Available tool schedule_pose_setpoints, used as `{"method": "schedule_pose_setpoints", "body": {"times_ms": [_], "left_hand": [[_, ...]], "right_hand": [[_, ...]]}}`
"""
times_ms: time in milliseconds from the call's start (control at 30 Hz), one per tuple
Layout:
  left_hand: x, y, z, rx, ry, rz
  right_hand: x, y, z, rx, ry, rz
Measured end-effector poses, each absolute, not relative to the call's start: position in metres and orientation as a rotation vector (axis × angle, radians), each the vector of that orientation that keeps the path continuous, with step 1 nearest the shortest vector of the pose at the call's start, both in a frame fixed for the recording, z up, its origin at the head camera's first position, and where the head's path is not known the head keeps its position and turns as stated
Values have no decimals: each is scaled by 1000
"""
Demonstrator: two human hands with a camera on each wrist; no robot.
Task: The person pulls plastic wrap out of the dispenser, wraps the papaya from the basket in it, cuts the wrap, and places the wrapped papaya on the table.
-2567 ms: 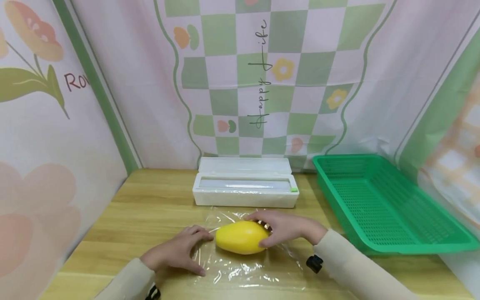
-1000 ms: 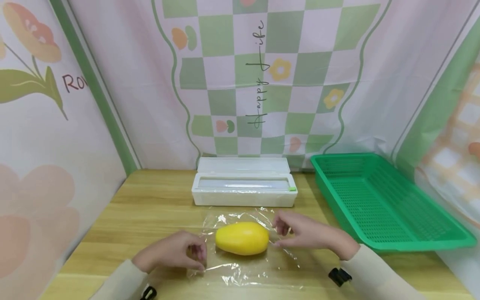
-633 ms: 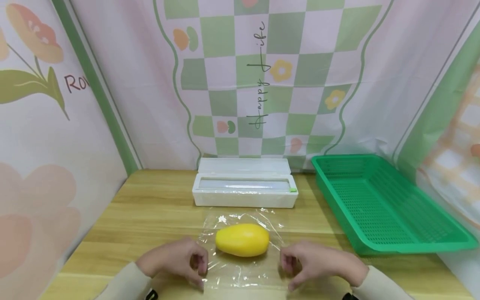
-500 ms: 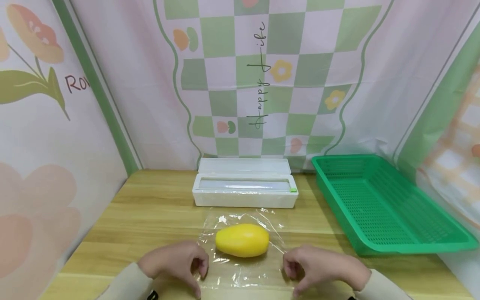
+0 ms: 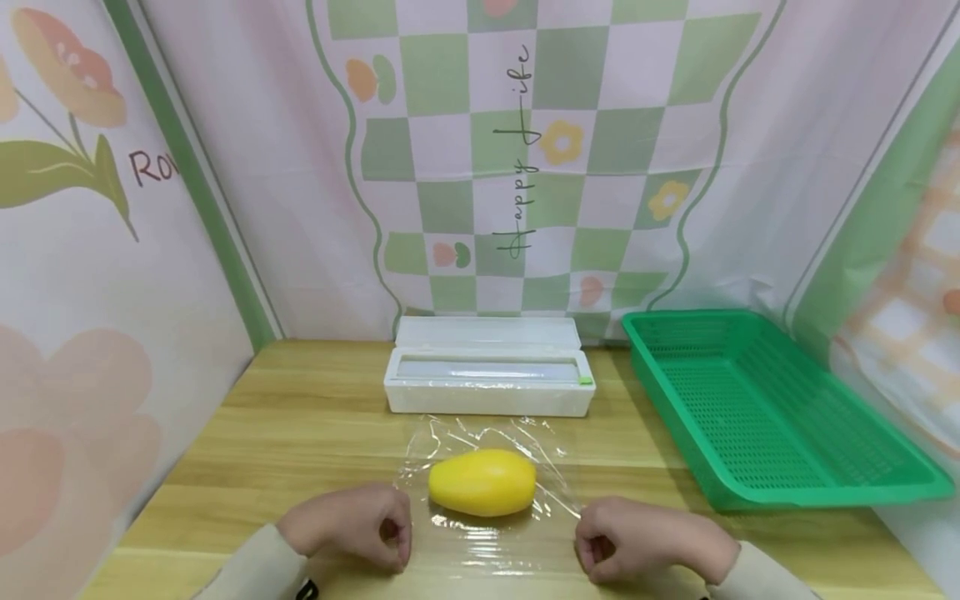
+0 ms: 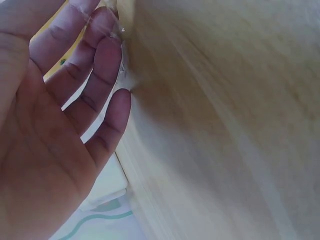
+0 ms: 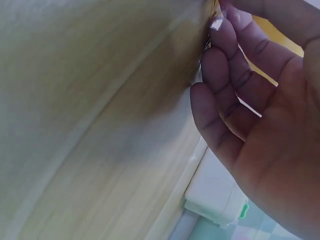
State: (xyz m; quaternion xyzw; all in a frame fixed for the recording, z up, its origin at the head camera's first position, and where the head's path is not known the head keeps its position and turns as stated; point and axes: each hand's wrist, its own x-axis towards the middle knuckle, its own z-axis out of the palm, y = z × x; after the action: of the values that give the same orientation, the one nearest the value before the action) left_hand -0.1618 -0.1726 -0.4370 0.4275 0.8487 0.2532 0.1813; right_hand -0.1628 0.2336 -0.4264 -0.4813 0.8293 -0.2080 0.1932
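Note:
A smooth yellow papaya lies sideways on a sheet of clear plastic wrap spread over the wooden table. My left hand pinches the wrap's near left corner between thumb and fingertips. At the near right corner, my right hand pinches the film in the same way. The near edge runs stretched between the two hands, with fine ripples. In the left wrist view, shiny film shows at the fingertips; the right wrist view has a glint of it by the fingertips.
Behind the papaya stands a white cling film box, its lid raised and a film roll inside, with a small green cutter slide at its right end. A green perforated basket sits at the right. Printed cloth hangs along the table's back.
The right hand has let go of the papaya and moved to the near right corner. Both hands have come nearer the front edge and closed on the wrap, which now looks tauter.

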Motion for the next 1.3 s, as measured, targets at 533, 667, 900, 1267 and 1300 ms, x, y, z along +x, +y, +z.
{"method": "schedule_pose_setpoints", "body": {"times_ms": [533,667,900,1267,1300], "left_hand": [[-169,-177,-414,1269,2325,906],[-174,-178,-412,1333,2349,978],[-180,-179,-418,1359,2405,1122],[-185,-179,-421,1273,2508,1259],[-185,-179,-421,1272,2521,1267]], "right_hand": [[-170,248,-400,-1340,2388,-813],[-171,248,-395,-1340,2426,-835],[-174,247,-388,-1301,2492,-848],[-184,249,-392,-1372,2538,-906],[-186,249,-393,-1370,2537,-916]]}}
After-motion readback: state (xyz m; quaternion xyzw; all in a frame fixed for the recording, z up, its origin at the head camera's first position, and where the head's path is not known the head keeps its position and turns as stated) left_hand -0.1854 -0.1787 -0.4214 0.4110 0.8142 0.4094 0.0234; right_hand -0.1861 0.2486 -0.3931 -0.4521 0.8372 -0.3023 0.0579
